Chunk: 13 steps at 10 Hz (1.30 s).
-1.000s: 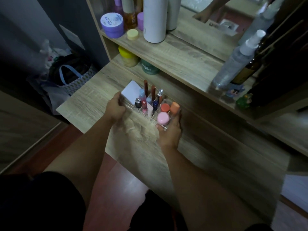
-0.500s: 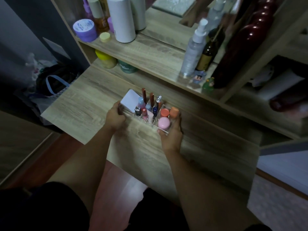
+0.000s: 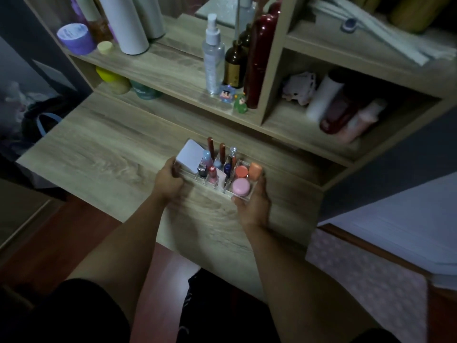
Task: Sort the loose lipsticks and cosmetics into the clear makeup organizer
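The clear makeup organizer (image 3: 243, 198) is over the wooden desk (image 3: 103, 154), gripped at both ends. My left hand (image 3: 168, 183) grips its left end and my right hand (image 3: 254, 204) grips its right end. Inside it stand a white compact (image 3: 189, 155), several lipsticks and small bottles (image 3: 212, 173), two tall brown tubes (image 3: 210, 146), a pink round pot (image 3: 241, 186), a coral pot (image 3: 241, 171) and an orange cap (image 3: 255, 170). I cannot tell whether the organizer rests on the desk or is lifted.
A shelf behind the desk carries a clear spray bottle (image 3: 213, 55), a brown bottle (image 3: 234, 65), a dark red bottle (image 3: 259, 58), two small figurines (image 3: 239, 102), a white cylinder (image 3: 126, 23) and a purple jar (image 3: 75, 38). A yellow jar (image 3: 112, 80) sits underneath. A cubby on the right holds rolled items (image 3: 329, 100).
The view has swung to the right, showing more of the shelf and cubby. Both hands stay on the ends of the organizer, which keeps its place between them.
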Motion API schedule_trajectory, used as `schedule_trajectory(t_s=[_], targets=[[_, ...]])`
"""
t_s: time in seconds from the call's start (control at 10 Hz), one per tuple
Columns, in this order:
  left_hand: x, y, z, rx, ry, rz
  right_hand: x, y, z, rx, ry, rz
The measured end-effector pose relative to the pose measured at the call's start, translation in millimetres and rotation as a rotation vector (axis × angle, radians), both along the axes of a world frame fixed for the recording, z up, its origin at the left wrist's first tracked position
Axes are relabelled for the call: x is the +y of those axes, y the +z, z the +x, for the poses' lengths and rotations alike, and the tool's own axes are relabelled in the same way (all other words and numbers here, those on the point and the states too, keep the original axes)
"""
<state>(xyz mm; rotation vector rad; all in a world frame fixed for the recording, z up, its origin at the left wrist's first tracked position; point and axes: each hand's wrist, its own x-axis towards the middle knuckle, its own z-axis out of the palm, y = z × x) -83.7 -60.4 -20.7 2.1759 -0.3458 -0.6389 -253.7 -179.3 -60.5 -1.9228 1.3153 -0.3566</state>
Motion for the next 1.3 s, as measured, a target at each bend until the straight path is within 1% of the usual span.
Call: schedule_trajectory(t_s=[0.3, 0.4, 0.5, 0.7, 0.9, 1.0, 1.1, 1.2, 1.3], targets=[[-28.0, -3.9, -46.1, -0.033, -0.013, 0.009, -29.2, 1.6, -48.9, 0.049, 0.022, -0.012], [-39.0, -7.5, -55.5, -0.034, -0.012, -0.006, -37.5, 1.9, -60.2, 0.038, 0.011, -0.037], [-46.3, -9.8, -59.9, -0.026, 0.0, -0.021, -42.6, 2.5, -66.1, 0.017, -0.004, -0.051], [-59.7, -11.2, -58.3, -0.046, -0.052, -0.029, -51.8, 4.5, -71.0, -0.037, -0.003, -0.083], [-64.3, -12.8, -54.6, -0.017, -0.049, -0.042, -56.9, 2.8, -69.7, -0.064, 0.01, -0.094], [-63.7, -11.3, -54.7, -0.025, -0.069, -0.023, -54.5, 5.8, -68.8, -0.038, 0.006, -0.085], [-64.6, -9.3, -55.8, -0.045, -0.062, 0.039, -52.6, 8.3, -66.6, 0.003, 0.001, -0.016], [-60.5, -0.6, -68.1, -0.154, 0.007, 0.121, -47.4, 17.5, -71.8, 0.05, 0.007, 0.059], [-54.9, 6.6, -81.9, -0.159, -0.021, 0.247, -39.8, 28.2, -81.6, 0.109, 0.03, 0.045]])
